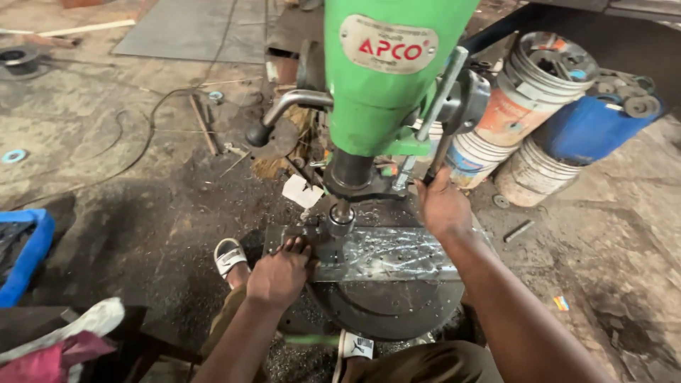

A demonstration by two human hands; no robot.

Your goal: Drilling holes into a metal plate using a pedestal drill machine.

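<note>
**Hands at the drill press**

The left hand [280,273] presses flat, fingers spread, on the left end of the metal plate [386,254], whose long axis runs nine to three across the round table [386,308]. The chuck [341,218] stands at one o'clock from those fingers, just beside them. The right hand [441,206] is wrapped around a feed handle [438,152] of the green drill head [386,78].

Your drill press [383,78] stands at twelve o'clock, its round table [386,305] before you.
Buckets [528,92] sit at two o'clock, a crate [28,255] at nine.
</note>
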